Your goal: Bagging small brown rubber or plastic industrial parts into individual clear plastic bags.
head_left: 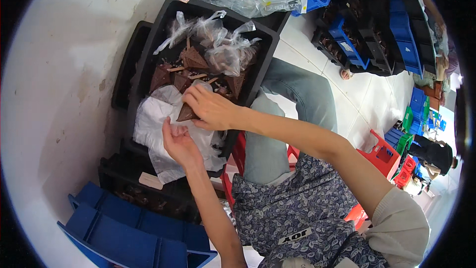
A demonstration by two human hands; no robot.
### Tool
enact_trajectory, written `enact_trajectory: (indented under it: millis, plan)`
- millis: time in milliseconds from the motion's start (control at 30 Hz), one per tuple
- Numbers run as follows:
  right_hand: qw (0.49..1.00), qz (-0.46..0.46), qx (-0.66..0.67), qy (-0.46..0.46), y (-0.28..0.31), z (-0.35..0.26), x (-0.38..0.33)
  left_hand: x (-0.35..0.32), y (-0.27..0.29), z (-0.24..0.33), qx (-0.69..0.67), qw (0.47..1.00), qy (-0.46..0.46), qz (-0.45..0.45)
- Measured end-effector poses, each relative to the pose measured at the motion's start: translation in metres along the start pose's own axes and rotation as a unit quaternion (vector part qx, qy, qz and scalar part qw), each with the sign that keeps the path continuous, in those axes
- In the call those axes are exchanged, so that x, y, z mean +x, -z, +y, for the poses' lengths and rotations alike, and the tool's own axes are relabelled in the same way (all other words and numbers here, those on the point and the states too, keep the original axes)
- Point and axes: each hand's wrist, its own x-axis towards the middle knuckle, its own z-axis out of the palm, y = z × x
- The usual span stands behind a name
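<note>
Head view looks down on a white floor (64, 69) with stacked black bins along it and blue bins (129, 233) at the lower left; more blue and black bins and red stools (384, 154) stand well apart to the right. A seated person's knees rise beside a black tray (163, 25) that holds knotted clear bags (218, 44) and loose brown pieces (191, 59). A white plastic sheet (153, 119) drapes over the tray's near rim, probably to catch what is sorted. Above it the right hand (213, 109) has its fingers clamped on one brown triangular piece (187, 114), tilted point-up as if for inspection. Just below, the left hand (179, 144) lies palm up, fingers apart and empty, resting on the sheet.
</note>
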Motion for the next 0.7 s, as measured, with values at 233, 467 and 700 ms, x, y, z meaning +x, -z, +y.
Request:
enact_trajectory:
  millis: [233,467,700]
  plan:
    - [0.993,-0.054,-0.102,-0.013,0.003,-0.009,0.017,-0.018,-0.009,0.008,0.361,0.908,-0.2,-0.077]
    - [0.954,0.003,0.297,-0.033,0.025,0.024,0.015,-0.005,-0.004,0.009,0.603,0.743,-0.268,-0.109]
    - [0.914,0.192,0.225,-0.279,0.006,0.037,-0.009,-0.007,-0.01,0.005,0.691,0.682,-0.232,-0.062]
